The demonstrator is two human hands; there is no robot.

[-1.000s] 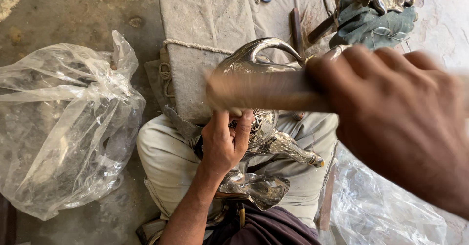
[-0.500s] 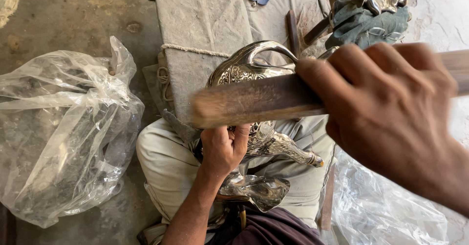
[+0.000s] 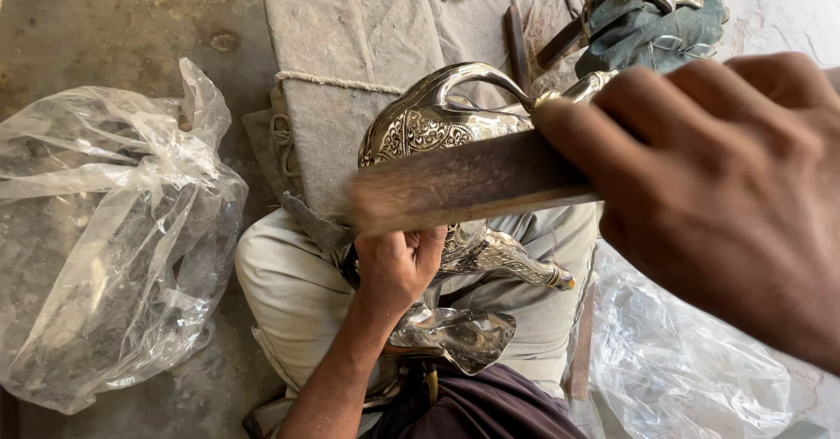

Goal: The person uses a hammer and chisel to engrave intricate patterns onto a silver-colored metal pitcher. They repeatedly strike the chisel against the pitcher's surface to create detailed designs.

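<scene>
**A:** What is in hand right now?

**B:** The left hand [image 3: 395,268] is clenched around the lower body of an ornate silver ewer [image 3: 437,128], pinning it against the lap of the seated person. The ewer lies between the knees, its curved handle [image 3: 477,78] uppermost and its embossed side facing the camera; the spout [image 3: 516,268] points off to the person's right.

**B:** The right hand [image 3: 717,194] is close to the camera, fingers [image 3: 595,133] wrapped tight about one end of a flat wooden stick [image 3: 455,185]. The stick runs across the ewer's body, and its far end looks blurred, so I judge this to be the striking or tapping step on the metal.

**A:** Is the stick touching the ewer?

**B:** I cannot tell; it crosses in front of the vessel, and the blur hides any contact.

**A:** What does the next move call for?

**B:** In my judgement, a firm left grip so that the rounded body does not roll on the lap, and a stroke that lands flat on the embossed side rather than on the handle or the thumb just below.

**A:** What else lies about?

**B:** A crumpled clear plastic bag [image 3: 105,238] on the floor to the left, a grey cloth-covered pad [image 3: 341,45] beyond the knees, a second shiny metal piece [image 3: 455,334] in the lap, and more plastic sheeting [image 3: 682,378] at the right.
</scene>
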